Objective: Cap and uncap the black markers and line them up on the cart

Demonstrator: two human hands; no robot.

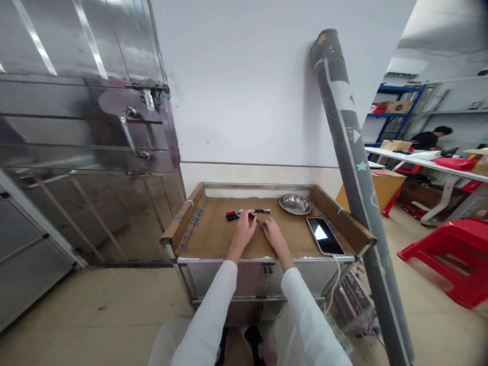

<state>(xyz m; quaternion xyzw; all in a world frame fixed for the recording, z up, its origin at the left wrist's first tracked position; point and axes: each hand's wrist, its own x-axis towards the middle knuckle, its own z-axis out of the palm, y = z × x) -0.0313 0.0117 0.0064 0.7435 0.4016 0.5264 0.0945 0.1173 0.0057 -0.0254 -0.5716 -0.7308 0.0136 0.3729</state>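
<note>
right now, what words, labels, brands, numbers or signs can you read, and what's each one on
No text reads clearly.
Left cardboard wall: blue handwritten characters, too small to read surely.
Shelf box: dark mark, too blurred.
Pens: any print is too small.
Phone: bright patch on screen, no legible text.

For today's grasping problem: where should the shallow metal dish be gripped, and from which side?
Probably by its near-left rim, approached from the near left with the right hand, the nearer one. The metal dish lies flat, its rim offering a pinchable edge. The phone lies at its near right, and the cardboard wall limits the right side.
</note>
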